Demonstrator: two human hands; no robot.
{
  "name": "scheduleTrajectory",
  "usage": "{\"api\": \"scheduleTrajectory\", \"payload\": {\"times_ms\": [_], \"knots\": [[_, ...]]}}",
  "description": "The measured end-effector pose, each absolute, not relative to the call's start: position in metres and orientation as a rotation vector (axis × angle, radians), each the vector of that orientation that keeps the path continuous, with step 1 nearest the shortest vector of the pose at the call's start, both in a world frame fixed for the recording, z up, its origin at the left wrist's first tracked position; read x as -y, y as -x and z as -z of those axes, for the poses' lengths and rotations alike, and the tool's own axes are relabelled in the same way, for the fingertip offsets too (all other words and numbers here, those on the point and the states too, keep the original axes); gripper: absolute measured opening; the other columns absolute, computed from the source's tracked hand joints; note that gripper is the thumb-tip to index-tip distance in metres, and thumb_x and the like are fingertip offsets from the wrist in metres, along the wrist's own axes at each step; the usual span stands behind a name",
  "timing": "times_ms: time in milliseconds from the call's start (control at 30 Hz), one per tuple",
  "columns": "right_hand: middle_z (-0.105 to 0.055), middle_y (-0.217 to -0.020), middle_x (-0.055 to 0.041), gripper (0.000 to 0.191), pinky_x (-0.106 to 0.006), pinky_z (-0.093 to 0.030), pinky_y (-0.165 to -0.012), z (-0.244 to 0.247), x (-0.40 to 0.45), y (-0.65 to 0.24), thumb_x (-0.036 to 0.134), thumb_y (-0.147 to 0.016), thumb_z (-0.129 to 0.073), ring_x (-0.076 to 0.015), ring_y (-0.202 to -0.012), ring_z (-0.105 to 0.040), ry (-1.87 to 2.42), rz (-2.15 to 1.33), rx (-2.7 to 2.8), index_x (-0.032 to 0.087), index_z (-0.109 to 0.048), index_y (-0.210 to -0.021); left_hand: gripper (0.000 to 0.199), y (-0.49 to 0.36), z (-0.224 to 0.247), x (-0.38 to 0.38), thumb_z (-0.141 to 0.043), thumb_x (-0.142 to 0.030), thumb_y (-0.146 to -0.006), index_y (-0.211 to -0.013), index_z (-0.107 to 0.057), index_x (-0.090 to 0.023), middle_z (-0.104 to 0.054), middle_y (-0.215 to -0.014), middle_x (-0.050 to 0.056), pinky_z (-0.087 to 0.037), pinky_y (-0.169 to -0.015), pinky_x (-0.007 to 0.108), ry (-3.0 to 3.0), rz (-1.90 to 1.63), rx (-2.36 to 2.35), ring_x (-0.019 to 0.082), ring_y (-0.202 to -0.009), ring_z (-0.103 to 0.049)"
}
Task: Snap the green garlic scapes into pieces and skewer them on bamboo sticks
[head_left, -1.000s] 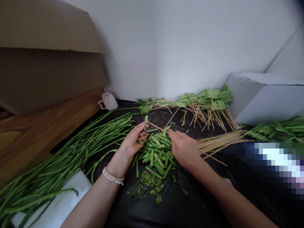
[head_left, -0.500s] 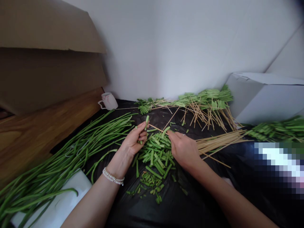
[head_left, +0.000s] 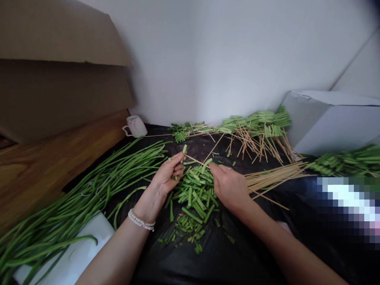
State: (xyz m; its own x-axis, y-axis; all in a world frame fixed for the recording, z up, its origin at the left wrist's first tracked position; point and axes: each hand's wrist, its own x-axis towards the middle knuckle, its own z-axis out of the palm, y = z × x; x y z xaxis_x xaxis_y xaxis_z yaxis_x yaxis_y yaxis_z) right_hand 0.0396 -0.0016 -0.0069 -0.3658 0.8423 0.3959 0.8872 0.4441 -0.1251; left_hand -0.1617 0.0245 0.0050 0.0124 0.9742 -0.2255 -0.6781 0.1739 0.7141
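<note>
Here's the left hand [head_left: 169, 173], fingers curled tight, pinching a short green piece [head_left: 184, 149] upright above the pile! A bare skewer [head_left: 196, 159] runs across to the right hand [head_left: 230, 187], narrow, fingertips drawn together right at the skewer's far end, though whether they're gripping it I can't tell. Directly below, between the hands, sits a heap of cut pieces [head_left: 194, 194] on a black plastic sheet [head_left: 225, 257]. To the right, a loose bundle of bare skewers [head_left: 274, 178]; along the wall, threaded skewers [head_left: 255, 126] lie in a row. Over on the left, long green stalks [head_left: 89, 190] stretch out, with a white mug [head_left: 136, 126] beyond them.
</note>
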Motion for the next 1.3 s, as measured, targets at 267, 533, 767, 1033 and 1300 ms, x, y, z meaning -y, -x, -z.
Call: {"api": "scheduleTrajectory", "payload": {"times_ms": [267,533,767,1033,1300], "knots": [[-0.069,-0.094,-0.0056,0.043,-0.028,-0.038,-0.063,0.008,0.003,-0.038,0.014,-0.089,-0.042,-0.0187,-0.079,-0.063,1.466,0.188,2.334,0.02,-0.058,-0.128,0.03,0.161,-0.001,-0.026,-0.085,-0.015,-0.062,-0.085,-0.067,-0.008,-0.05,-0.068,-0.006,-0.018,-0.032,0.01,-0.597,-1.369,-0.897,-0.003,-0.041,-0.028],[-0.069,-0.095,-0.006,0.042,-0.027,-0.039,-0.062,0.01,0.003,-0.037,0.012,-0.088,-0.043,-0.0184,-0.079,-0.064,1.505,0.159,2.357,0.02,-0.059,-0.127,0.034,0.158,0.003,-0.026,-0.087,-0.022,-0.058,-0.082,-0.068,-0.008,-0.048,-0.063,-0.006,-0.016,-0.033,0.011,-0.654,-1.357,-0.953,-0.003,-0.04,-0.026],[-0.069,-0.095,-0.0056,0.04,-0.027,-0.038,-0.06,0.008,0.006,-0.034,0.012,-0.089,-0.044,-0.0191,-0.078,-0.064,1.539,0.139,2.372,0.019,-0.059,-0.125,0.037,0.155,0.006,-0.026,-0.089,-0.023,-0.054,-0.079,-0.067,-0.006,-0.051,-0.06,-0.006,-0.017,-0.034,0.012,-0.661,-1.409,-1.025,-0.003,-0.039,-0.027],[-0.069,-0.095,-0.0063,0.04,-0.026,-0.039,-0.062,0.007,0.006,-0.035,0.014,-0.09,-0.043,-0.0179,-0.079,-0.065,1.527,0.142,2.359,0.02,-0.057,-0.128,0.023,0.154,0.001,-0.026,-0.082,-0.013,-0.065,-0.076,-0.062,-0.009,-0.048,-0.063,-0.006,-0.019,-0.032,0.011,-0.424,-1.303,-0.843,-0.003,-0.039,-0.028],[-0.069,-0.098,-0.0077,0.041,-0.026,-0.04,-0.064,0.009,0.006,-0.035,0.012,-0.089,-0.042,-0.0177,-0.079,-0.064,1.532,0.128,2.354,0.02,-0.058,-0.126,0.025,0.152,-0.001,-0.025,-0.081,-0.014,-0.067,-0.074,-0.058,-0.011,-0.042,-0.059,-0.008,-0.019,-0.031,0.011,-0.427,-1.265,-0.848,-0.001,-0.039,-0.031]]}}
